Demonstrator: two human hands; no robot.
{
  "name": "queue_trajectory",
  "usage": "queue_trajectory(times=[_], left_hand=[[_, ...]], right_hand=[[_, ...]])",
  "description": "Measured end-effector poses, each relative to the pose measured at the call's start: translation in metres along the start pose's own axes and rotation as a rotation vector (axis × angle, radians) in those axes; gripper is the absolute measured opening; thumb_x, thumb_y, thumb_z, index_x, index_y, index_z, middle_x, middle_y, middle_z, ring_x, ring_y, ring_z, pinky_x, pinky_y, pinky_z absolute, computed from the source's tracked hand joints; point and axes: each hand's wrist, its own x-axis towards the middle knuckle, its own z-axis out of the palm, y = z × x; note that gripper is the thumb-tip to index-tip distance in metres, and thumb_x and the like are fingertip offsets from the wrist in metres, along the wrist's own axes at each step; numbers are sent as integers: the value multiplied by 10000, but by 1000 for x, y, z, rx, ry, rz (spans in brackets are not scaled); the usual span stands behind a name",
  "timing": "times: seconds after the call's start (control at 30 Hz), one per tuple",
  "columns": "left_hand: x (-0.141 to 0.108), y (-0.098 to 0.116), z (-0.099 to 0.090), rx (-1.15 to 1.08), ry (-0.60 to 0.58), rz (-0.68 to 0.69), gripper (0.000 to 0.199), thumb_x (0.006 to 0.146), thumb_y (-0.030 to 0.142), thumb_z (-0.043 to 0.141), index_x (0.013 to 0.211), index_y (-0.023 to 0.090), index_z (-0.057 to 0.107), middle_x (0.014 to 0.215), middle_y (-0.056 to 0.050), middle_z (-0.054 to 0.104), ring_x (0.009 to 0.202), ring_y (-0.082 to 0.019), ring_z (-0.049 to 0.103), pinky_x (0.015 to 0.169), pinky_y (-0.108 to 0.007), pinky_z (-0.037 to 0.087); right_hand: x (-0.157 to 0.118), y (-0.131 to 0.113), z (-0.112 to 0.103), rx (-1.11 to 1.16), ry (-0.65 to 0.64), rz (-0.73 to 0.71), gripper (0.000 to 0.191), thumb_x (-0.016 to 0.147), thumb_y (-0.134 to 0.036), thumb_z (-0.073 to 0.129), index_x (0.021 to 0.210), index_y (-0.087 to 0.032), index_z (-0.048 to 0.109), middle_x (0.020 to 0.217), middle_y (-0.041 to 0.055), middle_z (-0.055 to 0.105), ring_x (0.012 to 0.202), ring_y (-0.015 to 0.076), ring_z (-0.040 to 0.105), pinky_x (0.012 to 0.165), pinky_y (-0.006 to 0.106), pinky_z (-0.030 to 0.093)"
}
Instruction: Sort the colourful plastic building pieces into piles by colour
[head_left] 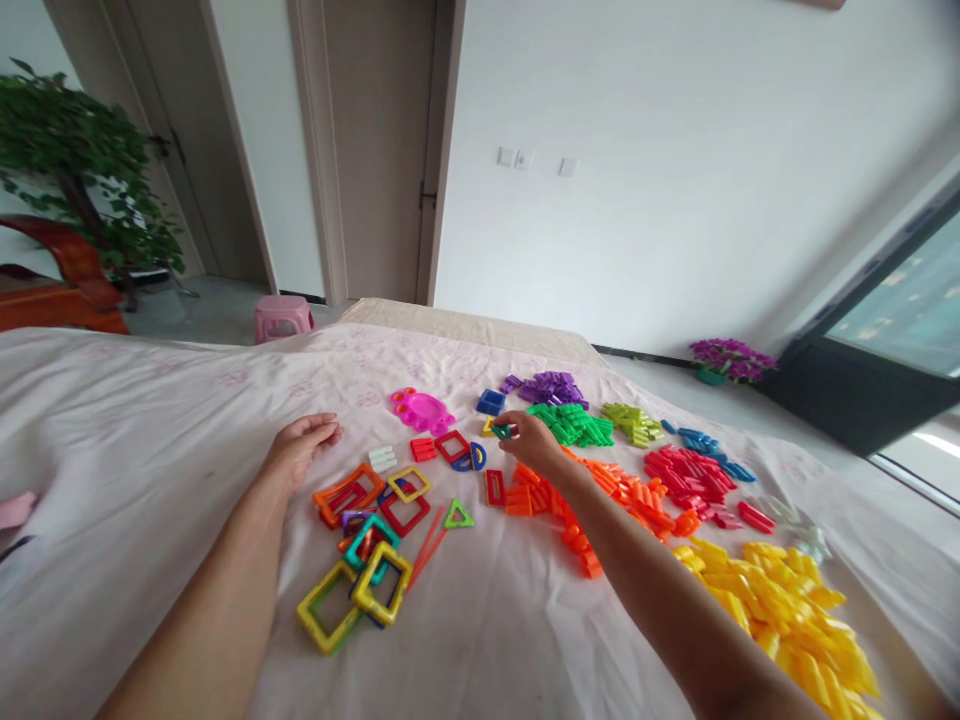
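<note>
My right hand (pixel 529 440) pinches a small dark green magnetic tile (pixel 502 432), its exact shape partly hidden by the fingers. Just beside that tile is a yellow piece (pixel 487 427), and a blue square piece (pixel 491 402) lies a little farther off. My left hand (pixel 301 447) hovers over the sheet with loosely bent fingers and nothing visible in them. Nearer to me lie an orange frame tile (pixel 367 478), overlapping yellow frame tiles (pixel 382 583) and a green triangle tile (pixel 458 515). Between the hands are a red square tile (pixel 452 447) and a blue curved piece (pixel 469 459).
Heaps of purple (pixel 553 388), green (pixel 574 425), red (pixel 686 475), orange (pixel 626 490) and yellow blocks (pixel 787 610) spread to the right. A pink plastic toy (pixel 421 411) lies at the middle back. A pink stool (pixel 283 318) stands beyond the sheet-covered surface (pixel 187 420).
</note>
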Motion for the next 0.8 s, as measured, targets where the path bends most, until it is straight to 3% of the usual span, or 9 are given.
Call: queue_trajectory(times=[0.13,0.33,0.53,0.63,0.8], left_hand=[[-1,1,1,-15,19,-10,239,661,31,753,863,98,643,709,-53,674,683,-146,673,695,-250,577],[1,-1,-2,-22,5,-2,223,672,-3,724,860,91,651,720,-59,683,692,-136,676,691,-220,573],[7,-6,-6,-22,-15,-2,194,712,-8,680,880,86,653,735,-78,692,694,-118,678,687,-179,560],[6,-5,-5,-23,-6,-3,226,686,-8,708,880,93,653,727,-63,688,696,-130,679,696,-207,571],[2,-1,-2,-27,6,-7,242,663,-8,724,869,97,654,724,-61,687,692,-142,678,691,-227,578]], right_hand=[[-2,10,7,-230,-75,-15,461,646,-56,594,1069,-207,697,1031,53,693,899,193,624,772,264,446],[-3,5,16,-322,-154,-68,470,676,-54,585,1097,-237,688,1136,36,686,1007,202,620,836,255,433],[-14,-17,18,-354,-71,-98,344,811,-228,593,1148,-230,665,1092,57,699,1037,217,599,869,289,419],[-21,-32,26,-401,-75,-101,391,813,-357,637,1183,-234,647,1101,79,689,1097,255,564,883,323,410],[-30,-44,39,-417,-143,-122,418,810,-238,592,1228,-218,605,1098,101,677,1052,254,590,859,326,417]])
